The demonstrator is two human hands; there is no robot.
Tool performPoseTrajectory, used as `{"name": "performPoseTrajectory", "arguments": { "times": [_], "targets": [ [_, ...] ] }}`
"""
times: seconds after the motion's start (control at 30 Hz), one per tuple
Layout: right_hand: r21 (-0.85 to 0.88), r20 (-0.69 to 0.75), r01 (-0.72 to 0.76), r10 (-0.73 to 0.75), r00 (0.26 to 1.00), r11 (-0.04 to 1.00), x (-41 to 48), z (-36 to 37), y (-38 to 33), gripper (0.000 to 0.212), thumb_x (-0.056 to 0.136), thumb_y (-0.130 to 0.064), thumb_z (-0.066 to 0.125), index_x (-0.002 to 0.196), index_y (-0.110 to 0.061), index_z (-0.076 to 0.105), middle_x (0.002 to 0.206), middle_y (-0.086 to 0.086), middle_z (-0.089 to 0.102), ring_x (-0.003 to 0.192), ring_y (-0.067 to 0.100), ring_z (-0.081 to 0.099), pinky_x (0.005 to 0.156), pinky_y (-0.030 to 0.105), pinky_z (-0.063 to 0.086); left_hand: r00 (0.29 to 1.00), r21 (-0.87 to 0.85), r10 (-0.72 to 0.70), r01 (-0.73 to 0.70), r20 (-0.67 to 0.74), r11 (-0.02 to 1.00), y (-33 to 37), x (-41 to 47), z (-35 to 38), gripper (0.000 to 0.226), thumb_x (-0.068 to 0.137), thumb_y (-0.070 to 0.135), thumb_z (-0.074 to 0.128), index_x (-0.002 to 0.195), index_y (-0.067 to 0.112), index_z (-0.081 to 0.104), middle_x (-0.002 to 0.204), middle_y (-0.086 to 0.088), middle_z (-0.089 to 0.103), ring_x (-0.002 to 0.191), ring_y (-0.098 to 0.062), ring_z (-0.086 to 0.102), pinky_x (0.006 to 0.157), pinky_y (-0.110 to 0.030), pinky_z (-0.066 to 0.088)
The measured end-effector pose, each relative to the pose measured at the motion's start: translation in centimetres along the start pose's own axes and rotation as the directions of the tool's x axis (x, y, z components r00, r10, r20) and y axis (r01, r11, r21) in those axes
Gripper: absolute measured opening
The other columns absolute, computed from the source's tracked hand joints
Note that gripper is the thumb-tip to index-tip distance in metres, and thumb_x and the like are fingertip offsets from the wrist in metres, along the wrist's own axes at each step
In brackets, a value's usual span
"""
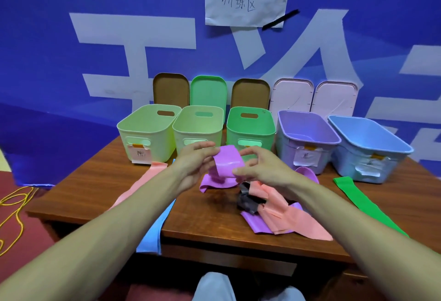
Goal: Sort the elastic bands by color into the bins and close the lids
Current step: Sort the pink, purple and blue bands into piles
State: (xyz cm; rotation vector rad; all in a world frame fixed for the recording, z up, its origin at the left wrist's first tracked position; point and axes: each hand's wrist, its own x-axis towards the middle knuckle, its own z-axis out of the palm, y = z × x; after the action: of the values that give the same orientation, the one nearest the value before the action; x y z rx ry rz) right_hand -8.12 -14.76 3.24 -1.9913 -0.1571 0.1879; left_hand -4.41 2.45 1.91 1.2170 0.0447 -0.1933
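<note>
My left hand (193, 164) and my right hand (262, 167) both grip a purple elastic band (228, 162), held folded above the table's middle. Five open bins stand in a row behind: two pale green bins (145, 133) (198, 129), a green bin (250, 129), a purple bin (307, 133) and a blue bin (367, 143). On the table lie a pink band (143, 181) at the left, a blue band (155, 229) over the front edge, a green band (358, 200) at the right, and a pile of pink, purple and black bands (274, 212).
Five lids lean against the blue wall behind the bins: two brown lids (170, 88) (250, 93), a green lid (208, 90), two pale pink lids (292, 95) (334, 96). The wooden table (205, 214) ends near my knees. A yellow cord (14, 205) lies on the floor at the left.
</note>
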Motion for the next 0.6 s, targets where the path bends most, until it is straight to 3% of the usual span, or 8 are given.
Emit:
{"name": "performPoseTrajectory", "arguments": {
  "times": [0.1,0.2,0.27,0.33,0.4,0.47,0.53,0.6],
  "targets": [
    [0.028,-0.132,0.038,-0.034,0.991,0.999,0.2,-0.4,-1.7,0.026,0.078,0.000,0.072,0.097,-0.008,0.056,0.072,0.008,0.063,0.062,0.014,0.062,0.064,0.029,0.050,1.000,-0.024,0.011,-0.011,-0.019,1.000,0.6,0.4,-0.5,0.019,0.085,-0.003,0.062,0.099,0.008,0.057,0.088,-0.012,0.068,0.069,-0.014,0.069,0.057,-0.019,0.057],
    [0.063,-0.232,0.089,-0.072,0.970,0.994,0.5,-0.8,-3.2,0.013,0.081,-0.005,0.069,0.075,-0.012,0.061,0.076,0.007,0.063,0.076,0.018,0.060,0.075,0.033,0.053,0.999,-0.058,0.028,-0.029,-0.022,0.998,0.8,0.3,-0.6,0.022,0.085,-0.002,0.063,0.104,0.006,0.054,0.071,-0.008,0.070,0.059,-0.011,0.068,0.061,-0.022,0.059],
    [0.104,-0.260,0.144,-0.113,0.959,0.984,0.9,-0.9,-4.2,0.013,0.083,-0.007,0.067,0.073,-0.013,0.062,0.081,0.006,0.063,0.083,0.016,0.060,0.083,0.038,0.054,0.999,-0.047,0.034,-0.034,0.006,0.998,1.0,0.0,-0.4,0.019,0.087,0.003,0.063,0.103,0.007,0.054,0.060,-0.004,0.069,0.051,-0.009,0.066,0.062,-0.023,0.057],
    [0.139,-0.278,0.199,-0.155,0.948,0.970,1.2,-0.9,-5.1,0.009,0.084,-0.006,0.065,0.078,-0.012,0.063,0.086,0.006,0.064,0.086,0.018,0.062,0.085,0.039,0.055,0.998,0.042,0.031,-0.033,0.049,0.999,1.3,-0.4,-0.3,0.017,0.089,0.013,0.063,0.104,0.008,0.057,0.065,-0.005,0.069,0.057,-0.012,0.067,0.062,-0.023,0.057],
    [0.159,-0.290,0.250,-0.197,0.937,0.955,1.6,-0.9,-6.0,0.005,0.085,-0.004,0.062,0.084,-0.009,0.064,0.085,0.007,0.064,0.083,0.019,0.064,0.080,0.037,0.059,0.997,0.213,0.045,-0.058,0.064,0.975,1.5,-0.8,-0.3,0.023,0.092,0.024,0.059,0.107,0.007,0.061,0.067,-0.005,0.067,0.055,-0.013,0.064,0.054,-0.021,0.053],
    [0.177,-0.294,0.275,-0.217,0.931,0.945,1.8,-0.9,-6.9,0.006,0.086,-0.002,0.060,0.090,-0.006,0.062,0.082,0.007,0.064,0.073,0.016,0.064,0.068,0.030,0.060,0.991,0.371,0.135,-0.129,0.011,0.920,1.8,-1.0,-0.3,0.025,0.094,0.026,0.055,0.105,0.005,0.062,0.059,-0.005,0.058,0.040,-0.011,0.051,0.041,-0.019,0.040],
    [0.199,-0.276,0.283,-0.224,0.935,0.938,1.9,-1.1,-7.9,0.008,0.086,-0.002,0.059,0.094,-0.005,0.061,0.080,0.007,0.062,0.063,0.014,0.061,0.055,0.026,0.057,0.959,0.461,0.276,-0.217,-0.064,0.861,2.3,-1.0,-0.4,0.018,0.094,0.019,0.053,0.099,0.006,0.064,0.057,-0.004,0.049,0.039,-0.010,0.040,0.040,-0.019,0.031],
    [0.141,-0.235,0.279,-0.241,0.942,0.950,2.1,-1.5,-8.8,0.009,0.086,-0.004,0.062,0.094,-0.007,0.062,0.080,0.005,0.060,0.061,0.012,0.056,0.049,0.022,0.049,0.928,0.456,0.363,-0.289,-0.082,0.842,3.2,-0.9,-0.6,0.018,0.094,0.016,0.049,0.093,0.013,0.066,0.067,-0.004,0.053,0.050,-0.011,0.044,0.047,-0.019,0.035]
  ]
}}
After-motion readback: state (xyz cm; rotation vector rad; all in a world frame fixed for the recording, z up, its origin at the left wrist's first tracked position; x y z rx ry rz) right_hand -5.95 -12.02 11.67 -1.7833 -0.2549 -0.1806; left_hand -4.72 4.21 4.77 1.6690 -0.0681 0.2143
